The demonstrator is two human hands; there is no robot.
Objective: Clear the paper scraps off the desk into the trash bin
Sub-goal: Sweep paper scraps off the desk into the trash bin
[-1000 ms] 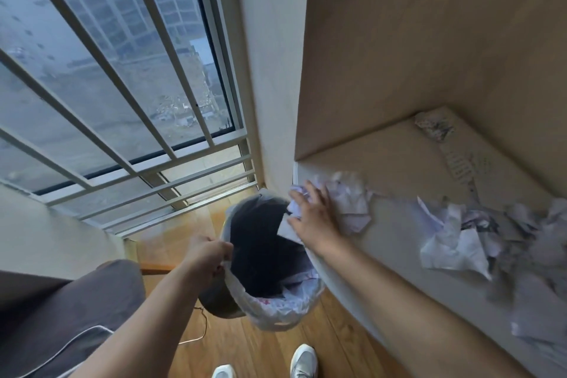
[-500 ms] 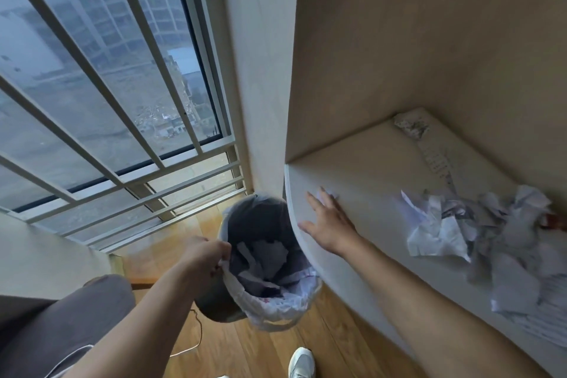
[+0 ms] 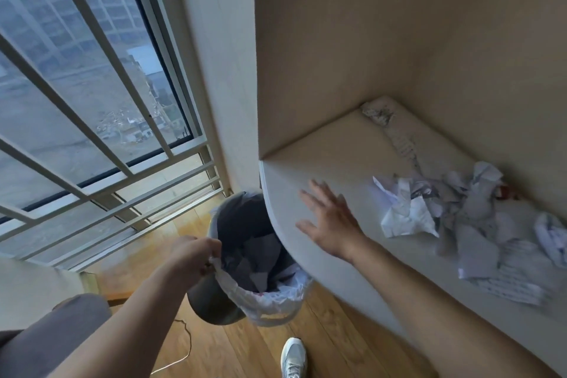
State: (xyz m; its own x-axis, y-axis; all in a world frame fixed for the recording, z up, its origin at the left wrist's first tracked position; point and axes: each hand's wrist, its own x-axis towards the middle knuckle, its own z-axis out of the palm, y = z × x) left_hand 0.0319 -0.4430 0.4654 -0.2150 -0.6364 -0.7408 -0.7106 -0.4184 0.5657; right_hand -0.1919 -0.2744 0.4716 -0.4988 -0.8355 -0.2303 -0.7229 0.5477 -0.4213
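Left hand [image 3: 196, 258] is closed on the near rim of the trash bin [image 3: 214, 301], fingers pinching the white bin liner [image 3: 276, 298] where it folds over the edge. Bin is tilted, its mouth tucked just under the rounded desk [image 3: 322, 156] corner. Crumpled paper [image 3: 260, 261] is already inside the bin.

Right hand [image 3: 331, 221] is open flat, fingers spread, palm down over the bare desk surface near the corner edge. It holds nothing; can't tell if the palm is touching the desk or just above it.

Remaining paper scraps [image 3: 408, 212] are heaped on the desk to the right of that hand, near but apart from it. The pile runs on toward the right frame edge, with a printed sheet [image 3: 509, 282] at its near side. One small soiled scrap [image 3: 379, 113] sits alone in the back corner, well apart from the pile.

White sneaker [image 3: 294, 357] is on the wood floor [image 3: 245, 353] below the bin. A thin white cable [image 3: 181, 344] lies on the floor at left. Barred window [image 3: 92, 86] is on the left.
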